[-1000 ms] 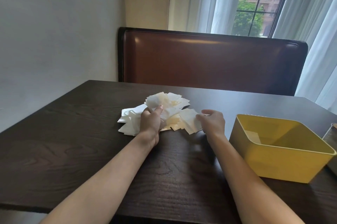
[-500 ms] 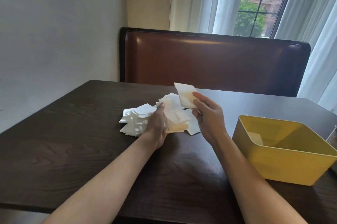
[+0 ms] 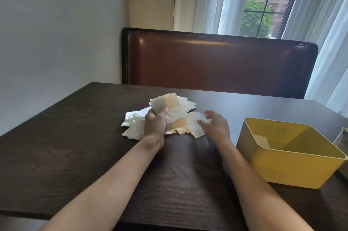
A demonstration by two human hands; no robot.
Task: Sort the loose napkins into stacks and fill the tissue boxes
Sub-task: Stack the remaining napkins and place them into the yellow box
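The right hand (image 3: 214, 127) is blurred, so its fingertips are hard to make out; the fingers look spread and loosely bent, reaching over the right edge of the napkin pile (image 3: 131, 125), and whether they touch a napkin cannot be told. At the far right edge a dark box (image 3: 342, 142) is cut off, only its corner showing. A pale sheet lies on the floor of the yellow box (image 3: 293, 172), but the near wall hides most of the inside. Both forearms run out of the bottom of the view.

The left hand (image 3: 155, 125) grips a stack (image 3: 165, 103) of napkins, thumb on the near face and fingers curled behind it, holding it tilted up above the middle of the pile. The hand covers the lower part of the stack and part of the pile beneath.

The pile lies on the dark table (image 3: 66, 146), a little past the centre, with white napkins to the left of the left hand and cream ones between the two hands. The yellow box stands on the table to the right, apart from the pile, just beside the right forearm.
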